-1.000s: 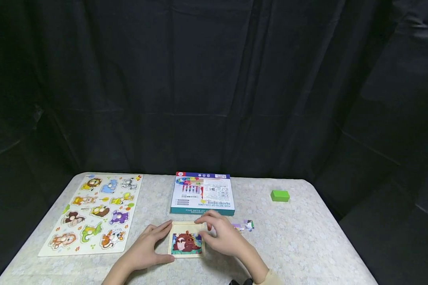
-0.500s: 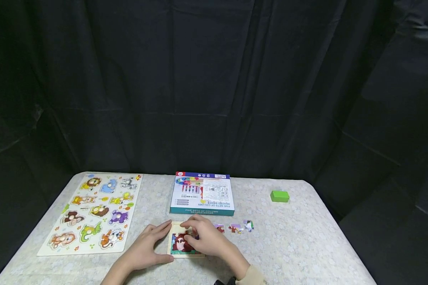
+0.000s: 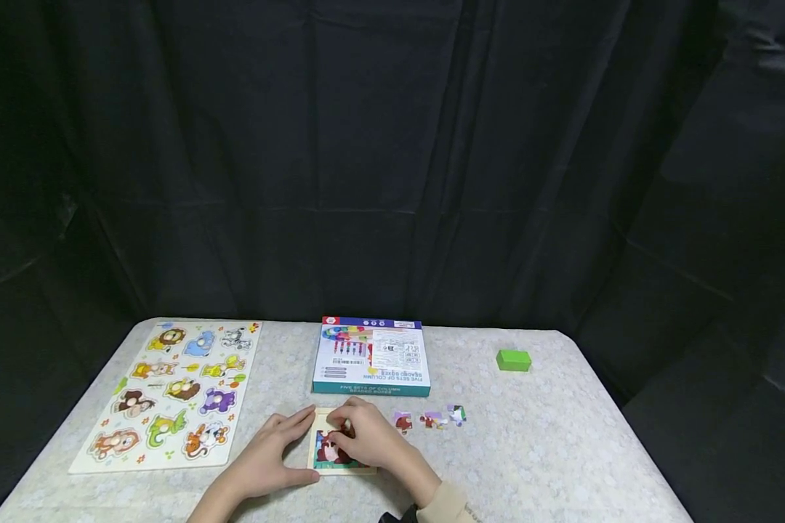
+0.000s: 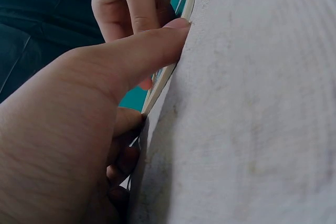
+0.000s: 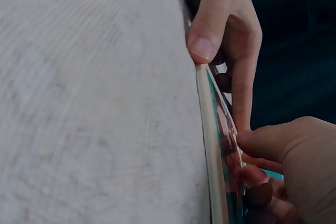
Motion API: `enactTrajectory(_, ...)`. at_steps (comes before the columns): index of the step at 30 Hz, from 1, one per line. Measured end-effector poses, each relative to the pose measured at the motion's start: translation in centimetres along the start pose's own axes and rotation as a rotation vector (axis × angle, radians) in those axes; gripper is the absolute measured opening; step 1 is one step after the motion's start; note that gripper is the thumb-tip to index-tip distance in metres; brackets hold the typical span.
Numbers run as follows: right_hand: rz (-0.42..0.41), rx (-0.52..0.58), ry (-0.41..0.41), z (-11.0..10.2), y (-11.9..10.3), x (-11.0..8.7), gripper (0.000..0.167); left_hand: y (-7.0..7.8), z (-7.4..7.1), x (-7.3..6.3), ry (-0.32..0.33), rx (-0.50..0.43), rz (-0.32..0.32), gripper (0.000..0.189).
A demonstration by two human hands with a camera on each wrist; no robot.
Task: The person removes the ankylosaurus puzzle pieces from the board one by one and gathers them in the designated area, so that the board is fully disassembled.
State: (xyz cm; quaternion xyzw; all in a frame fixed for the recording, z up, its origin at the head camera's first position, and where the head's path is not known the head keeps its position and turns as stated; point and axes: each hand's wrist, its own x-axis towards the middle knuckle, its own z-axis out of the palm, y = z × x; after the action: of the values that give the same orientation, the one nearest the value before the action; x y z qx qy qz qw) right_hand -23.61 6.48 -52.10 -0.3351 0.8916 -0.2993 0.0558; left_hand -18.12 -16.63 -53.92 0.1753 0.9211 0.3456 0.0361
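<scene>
A small wooden puzzle tray [image 3: 343, 471] lies flat near the table's front, its reddish-brown animal picture [image 3: 330, 449] partly covered. My left hand [image 3: 268, 454] holds the tray's left side, index fingertip at the far corner and thumb at the near corner. Over the picture, my right hand [image 3: 373, 436] has its thumb and bent fingers lowered onto the pieces. In the right wrist view, the right thumb [image 5: 262, 141] and fingertips stand apart against the picture; no loose piece shows between them. Three loose jigsaw pieces, one reddish [image 3: 403, 422], one mixed [image 3: 433, 420] and one purple-white [image 3: 457, 414], lie right of the tray.
A cardboard box [image 3: 371, 359] printed with beads lies behind the tray. At the left is a large animal peg board [image 3: 170, 399]. A green block [image 3: 513, 360] stands toward the back right. Black curtains [image 3: 379, 160] enclose the patterned tabletop [image 3: 536, 450].
My right hand has moved left from the tray's right edge to over the picture's upper left, uncovering the nearest loose jigsaw pieces. The left hand has stayed at the tray's left side.
</scene>
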Motion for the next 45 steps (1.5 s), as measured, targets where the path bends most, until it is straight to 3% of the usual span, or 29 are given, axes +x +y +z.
enactTrajectory(8, 0.028, 0.022, 0.009, -0.1, -0.4, 0.0, 0.015, 0.1, -0.2, -0.1, 0.000, 0.005, 0.004, 0.103)
enactTrajectory(15, 0.061, -0.040, -0.011, -0.6, -1.6, -0.3, 0.013, 0.2, -0.2, -0.1, -0.003, -0.003, -0.004, 0.103)
enactTrajectory(26, 0.100, 0.152, 0.037, 0.3, -1.3, -1.4, 0.014, 0.2, -0.2, -0.2, -0.001, 0.004, 0.006, 0.103)
enactTrajectory(45, 0.137, 0.223, 0.078, 0.8, -1.4, -1.5, 0.010, 0.4, -0.3, -0.3, 0.023, -0.004, 0.016, 0.104)
